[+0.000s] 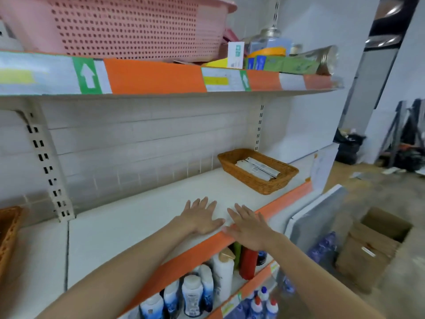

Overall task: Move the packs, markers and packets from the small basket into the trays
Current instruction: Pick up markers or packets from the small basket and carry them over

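Note:
A small brown wicker basket (273, 185) stands on the white middle shelf (128, 224), to the right and beyond my hands. Flat white packs (257, 168) lie inside it. My left hand (200, 217) lies flat on the shelf with fingers spread, holding nothing. Close beside it my right hand (248, 224) rests palm down at the shelf's orange front edge, fingers straight and empty. Both hands are well short of the basket. Part of a second wicker basket (8, 233) shows at the far left edge.
A large pink perforated basket (138, 26) sits on the upper shelf with jars, boxes and packets (276, 56) to its right. Bottles (207, 286) fill the lower shelves. On the floor at right are a cardboard box (377, 245) and a leaning white board (317, 217).

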The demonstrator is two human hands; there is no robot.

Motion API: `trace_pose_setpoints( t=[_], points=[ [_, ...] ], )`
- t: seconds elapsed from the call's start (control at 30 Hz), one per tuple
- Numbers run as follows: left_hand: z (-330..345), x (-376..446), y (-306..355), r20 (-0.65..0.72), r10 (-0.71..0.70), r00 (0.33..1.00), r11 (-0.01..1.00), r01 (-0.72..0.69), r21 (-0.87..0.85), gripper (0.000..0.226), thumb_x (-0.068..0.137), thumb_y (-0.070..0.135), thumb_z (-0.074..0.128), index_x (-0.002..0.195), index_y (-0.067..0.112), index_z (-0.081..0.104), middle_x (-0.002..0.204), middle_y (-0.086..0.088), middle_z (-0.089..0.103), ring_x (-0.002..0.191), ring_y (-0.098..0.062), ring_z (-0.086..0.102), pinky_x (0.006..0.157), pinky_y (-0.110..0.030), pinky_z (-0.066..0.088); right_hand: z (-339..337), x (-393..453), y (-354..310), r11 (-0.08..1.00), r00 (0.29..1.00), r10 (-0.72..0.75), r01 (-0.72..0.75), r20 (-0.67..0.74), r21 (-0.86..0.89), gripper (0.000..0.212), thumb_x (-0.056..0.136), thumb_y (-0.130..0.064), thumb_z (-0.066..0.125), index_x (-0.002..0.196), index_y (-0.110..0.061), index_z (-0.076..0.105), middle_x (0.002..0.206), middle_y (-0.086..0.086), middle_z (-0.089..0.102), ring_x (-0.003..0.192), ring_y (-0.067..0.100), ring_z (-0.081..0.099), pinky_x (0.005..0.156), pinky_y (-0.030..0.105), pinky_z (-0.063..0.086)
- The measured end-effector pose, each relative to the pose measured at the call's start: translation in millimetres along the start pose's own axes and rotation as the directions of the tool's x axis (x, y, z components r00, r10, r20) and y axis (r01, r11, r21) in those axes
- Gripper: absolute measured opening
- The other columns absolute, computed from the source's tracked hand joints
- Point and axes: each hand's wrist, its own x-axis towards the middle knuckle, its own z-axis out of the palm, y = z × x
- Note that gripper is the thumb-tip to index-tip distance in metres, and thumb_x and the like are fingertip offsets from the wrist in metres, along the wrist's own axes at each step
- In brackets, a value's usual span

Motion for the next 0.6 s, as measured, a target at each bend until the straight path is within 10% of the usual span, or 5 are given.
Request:
trace_pose_setpoints(
  t=[0.6],
  points=[
    [-39,116,154,-0.159,-0.117,0.980,0.990,0.101,-0.102,0.070,0.099,0.058,0.018,0.155,0.018,0.002,0.162,-0.008,-0.004,0.148,-0.030,0.001,0.119,-0.045,0.004,-67,44,197,0.992,0.983,-0.122,0.118,-0.136,-0.035,0.068,0.100,-0.058,0.020,0.155,-0.025,-0.002,0.161,0.000,-0.015,0.148,0.019,-0.015,0.119,0.048,-0.005]
  ],
)
